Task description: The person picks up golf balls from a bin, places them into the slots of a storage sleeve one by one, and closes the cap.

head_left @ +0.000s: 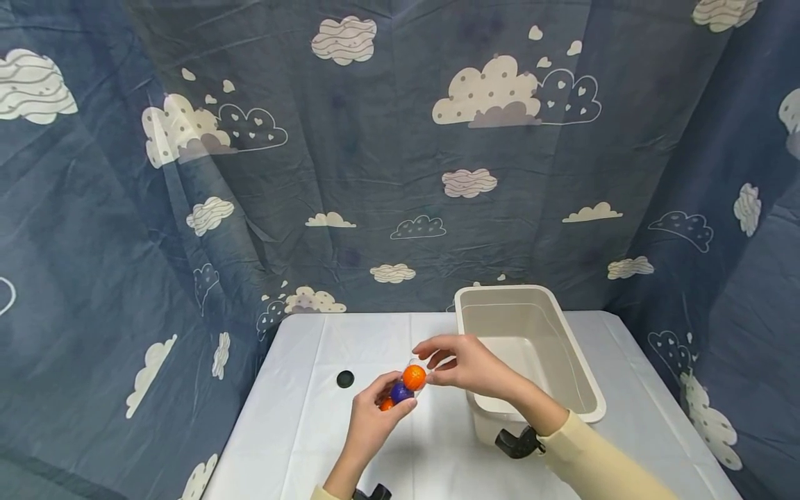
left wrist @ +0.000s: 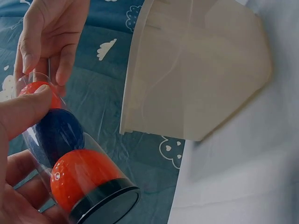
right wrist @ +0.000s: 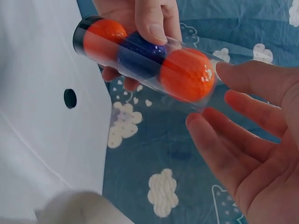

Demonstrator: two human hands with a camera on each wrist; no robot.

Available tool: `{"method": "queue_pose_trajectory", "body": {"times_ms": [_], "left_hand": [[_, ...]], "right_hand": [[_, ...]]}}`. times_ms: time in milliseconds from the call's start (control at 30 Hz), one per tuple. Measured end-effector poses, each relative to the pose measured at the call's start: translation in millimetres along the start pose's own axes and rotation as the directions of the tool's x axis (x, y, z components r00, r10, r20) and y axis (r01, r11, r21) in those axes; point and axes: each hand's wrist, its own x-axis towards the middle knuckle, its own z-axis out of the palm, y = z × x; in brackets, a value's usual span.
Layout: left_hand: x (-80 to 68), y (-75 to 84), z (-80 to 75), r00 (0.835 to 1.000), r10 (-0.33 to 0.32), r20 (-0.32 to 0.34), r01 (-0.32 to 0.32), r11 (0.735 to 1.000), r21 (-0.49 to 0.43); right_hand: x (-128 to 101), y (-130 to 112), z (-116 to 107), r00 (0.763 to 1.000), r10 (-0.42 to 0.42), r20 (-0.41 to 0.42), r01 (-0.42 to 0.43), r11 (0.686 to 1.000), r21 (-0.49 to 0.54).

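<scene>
My left hand [head_left: 370, 422] grips a clear plastic tube [right wrist: 152, 83], held tilted above the table. Inside it sit three balls in a row: an orange ball [right wrist: 103, 39] by the black end cap [left wrist: 108, 204], a dark blue ball [right wrist: 141, 55] in the middle, and another orange ball [right wrist: 188, 74] at the uncapped end. Around that uncapped end, my right hand [head_left: 465, 361] has its fingers spread and loosely bent, fingertips right at the rim. No ball shows in the right hand. A round black lid [head_left: 345, 378] lies on the table, left of the hands.
A deep beige bin [head_left: 587, 378] stands on the right of the white-covered table [head_left: 312, 423], partly beneath my right forearm. Dark blue cloth [head_left: 387, 139] with cloud prints hangs behind the table and on both sides.
</scene>
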Motion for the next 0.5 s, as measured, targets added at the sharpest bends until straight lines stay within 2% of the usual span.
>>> {"method": "queue_pose_trajectory", "body": {"times_ms": [67, 233, 500], "left_hand": [[-0.7, 0.0, -1.4, 1.000, -0.010, -0.007, 0.010, 1.000, -0.003], [-0.8, -11.8, -9.5, 1.000, -0.004, -0.028, 0.004, 1.000, -0.001], [-5.3, -17.9, -28.7, 0.993, 0.063, -0.100, -0.064, 0.998, -0.004]], "right_hand": [[0, -1, 3, 1.000, 0.000, -0.004, 0.000, 1.000, 0.007], [1, -3, 12, 1.000, 0.012, -0.025, -0.012, 1.000, -0.004], [7, -12, 40, 0.998, 0.035, -0.049, -0.037, 0.999, -0.037]]}}
